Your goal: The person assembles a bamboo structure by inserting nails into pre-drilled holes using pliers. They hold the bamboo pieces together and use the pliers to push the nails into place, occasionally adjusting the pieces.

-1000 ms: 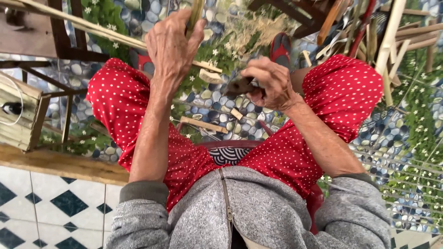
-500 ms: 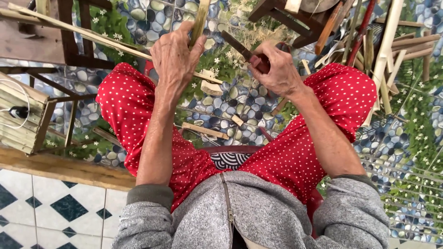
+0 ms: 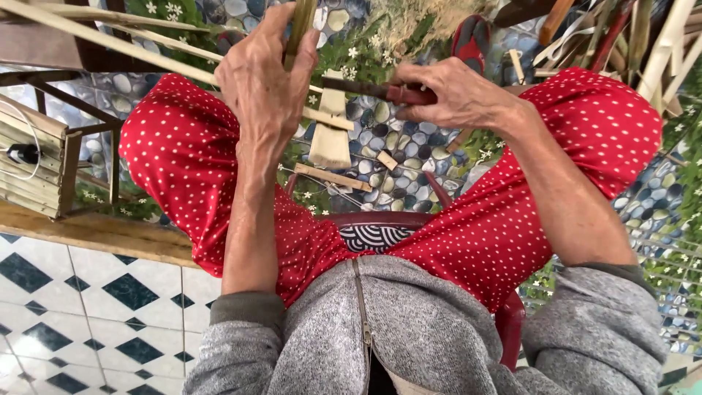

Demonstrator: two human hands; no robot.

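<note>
at far left, slatted wooden crate beside a bare plank, blue-and-white diamond tiles below it. long pale bamboo poles slanting from the top left corner across the pebble-patterned ground.

left hand raised above the left knee, fingers wrapped tight round an upright green bamboo strip; thumb pressed against the strip's side. strip rising out of the fist and cut off by the top edge of the view; lower end hidden behind the palm.

between the knees, pale split bamboo offcuts lying on the pebble ground, one broad piece upright in view, smaller chips nearer the stool. dark red stool rim showing below the red polka-dot trousers.

right hand closed firmly on the reddish handle of a knife, held level, dark blade pointing left toward the bamboo strip, tip just beside it; contact between blade and strip cannot be told.

at far right, heap of bamboo slats and sticks near the top right corner. grey zipped sweater along the bottom edge.
</note>
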